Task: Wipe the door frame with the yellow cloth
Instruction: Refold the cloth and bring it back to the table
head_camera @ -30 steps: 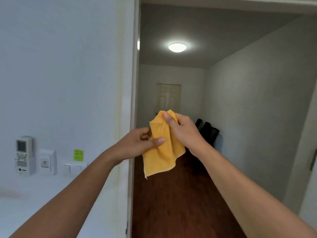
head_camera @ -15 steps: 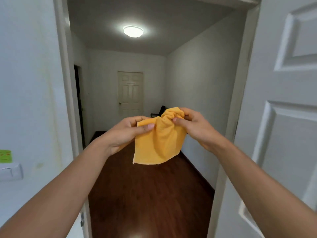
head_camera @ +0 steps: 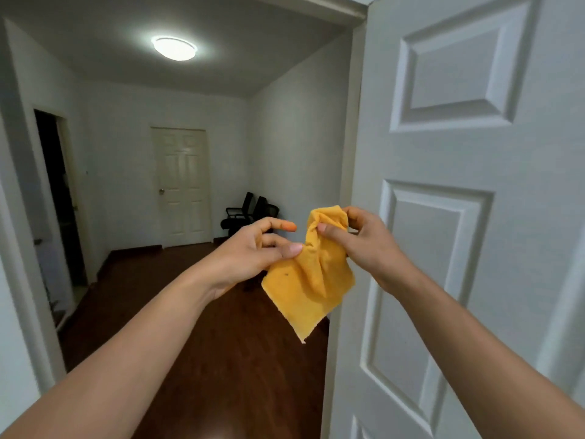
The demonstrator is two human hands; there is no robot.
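The yellow cloth (head_camera: 308, 280) hangs bunched in mid-air in the doorway, one corner pointing down. My right hand (head_camera: 364, 245) grips its gathered top. My left hand (head_camera: 253, 251) pinches the cloth's left edge with the thumb, its index finger stretched out free. The white door frame shows as a jamb (head_camera: 348, 172) just behind the cloth on the right, a left jamb (head_camera: 19, 223) at the far left, and a head piece (head_camera: 316, 7) on top. Neither hand touches the frame.
An open white panelled door (head_camera: 474, 217) fills the right side, close to my right arm. Beyond the doorway lies a hallway with dark wood floor (head_camera: 177, 296), a closed white door (head_camera: 182, 185), black office chairs (head_camera: 247, 213) and a dark opening (head_camera: 57, 198) on the left.
The view has swung right and nearer the doorway, so the open door fills more of the right. Both hands and the cloth have shifted right, and my left index finger has lifted off the cloth.
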